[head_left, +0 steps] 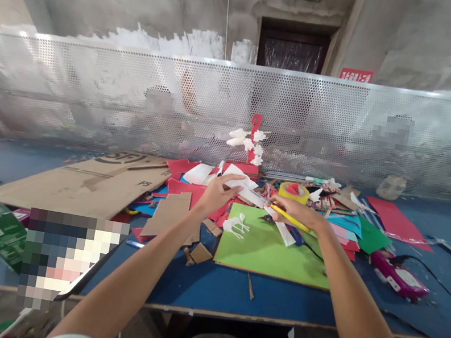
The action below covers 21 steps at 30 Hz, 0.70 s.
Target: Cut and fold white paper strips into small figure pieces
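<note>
My left hand is closed on a piece of white paper above the middle of the table. My right hand grips yellow-handled scissors, whose metal blades point left toward the paper. Below the hands lies a light green board, with small white paper cutouts on its left part. A white paper strip and a dark blue tool with a cord rest on the board under my right hand.
Brown cardboard covers the table's left side, with a phone in front. Behind the hands stand a red piece with white flowers and a yellow tape roll. A purple device with a black cable lies right, before a perforated metal screen.
</note>
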{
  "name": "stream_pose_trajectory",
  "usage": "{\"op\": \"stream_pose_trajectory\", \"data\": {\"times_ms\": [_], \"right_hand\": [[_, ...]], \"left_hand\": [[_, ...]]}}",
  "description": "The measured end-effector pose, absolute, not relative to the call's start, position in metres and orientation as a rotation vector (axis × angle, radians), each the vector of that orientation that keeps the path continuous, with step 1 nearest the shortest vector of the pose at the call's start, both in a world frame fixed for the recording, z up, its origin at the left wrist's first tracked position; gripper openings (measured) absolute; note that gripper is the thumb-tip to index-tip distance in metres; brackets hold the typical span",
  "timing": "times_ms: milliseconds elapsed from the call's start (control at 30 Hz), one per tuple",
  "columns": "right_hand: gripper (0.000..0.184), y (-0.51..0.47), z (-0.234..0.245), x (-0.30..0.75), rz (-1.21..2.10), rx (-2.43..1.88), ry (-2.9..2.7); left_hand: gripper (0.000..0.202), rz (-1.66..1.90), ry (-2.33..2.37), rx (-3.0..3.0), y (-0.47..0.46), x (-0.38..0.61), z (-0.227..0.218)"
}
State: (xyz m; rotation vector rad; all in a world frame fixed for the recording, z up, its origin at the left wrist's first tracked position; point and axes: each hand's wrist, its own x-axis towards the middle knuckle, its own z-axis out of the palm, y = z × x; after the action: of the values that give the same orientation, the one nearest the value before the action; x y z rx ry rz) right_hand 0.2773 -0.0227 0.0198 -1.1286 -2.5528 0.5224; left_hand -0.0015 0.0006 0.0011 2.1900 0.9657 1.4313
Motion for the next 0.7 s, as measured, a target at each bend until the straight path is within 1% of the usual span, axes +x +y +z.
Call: {"op": "stream_pose_trajectory", "data": {"times_ms": [400,700], "right_hand": [[0.038,-0.0264,0.0243,0.272,0.606,-1.155,-2.474],[0.035,-0.0213,0.0211,0.2731,0.539,-1.153,-2.481]], "left_hand": [[0.041,1.41,0.993,2.175,-0.0042,0.0008,0.0032],[0.044,1.403,0.997,2.134,-0.0024,0.0017,0.0016]]}}
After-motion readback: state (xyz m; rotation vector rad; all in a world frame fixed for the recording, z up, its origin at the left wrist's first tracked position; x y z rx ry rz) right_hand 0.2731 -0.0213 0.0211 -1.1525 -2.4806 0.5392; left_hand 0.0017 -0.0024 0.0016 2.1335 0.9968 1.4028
